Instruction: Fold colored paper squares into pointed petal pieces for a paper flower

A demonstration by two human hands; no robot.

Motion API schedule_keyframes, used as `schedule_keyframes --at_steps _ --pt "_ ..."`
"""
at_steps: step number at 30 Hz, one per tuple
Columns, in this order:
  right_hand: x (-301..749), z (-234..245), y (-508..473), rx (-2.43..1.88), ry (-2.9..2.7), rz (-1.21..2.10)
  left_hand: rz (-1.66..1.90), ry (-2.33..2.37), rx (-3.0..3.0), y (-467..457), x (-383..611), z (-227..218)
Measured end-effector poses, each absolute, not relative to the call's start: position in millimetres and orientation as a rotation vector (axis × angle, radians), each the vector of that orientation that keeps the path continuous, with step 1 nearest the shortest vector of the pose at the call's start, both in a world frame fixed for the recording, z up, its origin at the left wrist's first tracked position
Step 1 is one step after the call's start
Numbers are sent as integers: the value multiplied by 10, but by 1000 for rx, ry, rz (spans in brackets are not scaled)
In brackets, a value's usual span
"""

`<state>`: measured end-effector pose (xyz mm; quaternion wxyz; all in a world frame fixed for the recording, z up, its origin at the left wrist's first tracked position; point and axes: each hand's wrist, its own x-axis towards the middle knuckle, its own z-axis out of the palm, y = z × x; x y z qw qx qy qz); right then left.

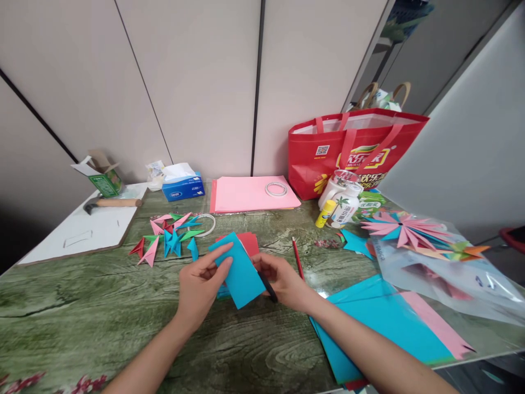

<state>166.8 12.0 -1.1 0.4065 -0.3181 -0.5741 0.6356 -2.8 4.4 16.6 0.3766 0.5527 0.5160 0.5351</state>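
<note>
My left hand [202,284] pinches the left edge of a folded blue paper rectangle [241,273] held just above the green table [102,312]. My right hand [283,282] grips the same paper's right side, fingers closed, with a dark pen-like object [268,288] tucked in them. A red paper piece [250,242] lies under the blue one. A red pencil [297,257] lies right beside my right hand.
Several folded red, pink, blue and green paper points [170,238] lie to the left. Pink sheets [252,194] with a tape ring, a tissue box [183,187], a hammer [112,203], a red bag [353,150], glue [326,213], a paper star [404,230] and blue sheets [377,323] surround.
</note>
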Motion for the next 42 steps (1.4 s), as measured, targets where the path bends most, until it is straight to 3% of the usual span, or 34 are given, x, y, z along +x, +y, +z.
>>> schedule_keyframes --at_steps 42 --pt "1653 -70 115 -732 -1439 1619 1359 1282 1392 64 -32 113"
